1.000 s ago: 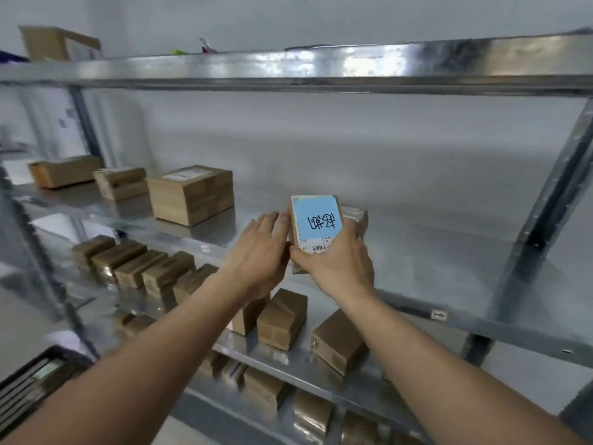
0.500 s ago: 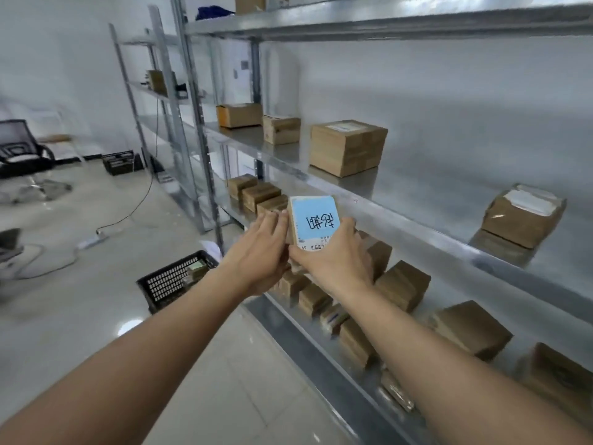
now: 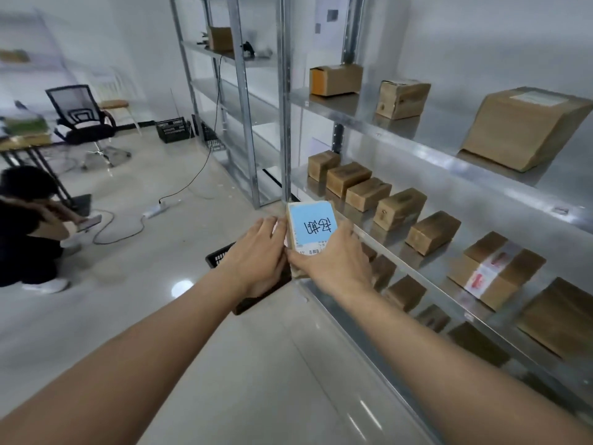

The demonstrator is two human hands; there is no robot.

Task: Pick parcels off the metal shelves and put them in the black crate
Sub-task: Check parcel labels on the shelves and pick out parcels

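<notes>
The tall galvanised metal shelving unit (image 3: pixel 417 136) runs along my right, and I count 2 such units in the room, the 2nd further back by the wall. My biggest risk is that unit's front edge: I carry close beside it, so a swing of my right elbow could clip it and jar the parcel loose.

The black slatted plastic crate (image 3: pixel 215 258) sits on the floor under my hands, mostly hidden by them. I see 1 near me and 1 more far off by the wall. Since I cannot see its opening, I could drop short and hit the rim.

Plain brown cardboard parcels (image 3: pixel 399 208) remain on the shelves: about 3 on the upper level, roughly 8 on the middle level, more below that I cannot count for blur.

The small brown parcel with the blue handwritten label (image 3: pixel 316 228) is 1, held in the air above the crate. My right hand (image 3: pixel 333 260) grasps its lower end, thumb across the face; my left hand (image 3: pixel 260 252) presses flat-fingered against its left side. A loose 2-handed hold could let it slip.
</notes>
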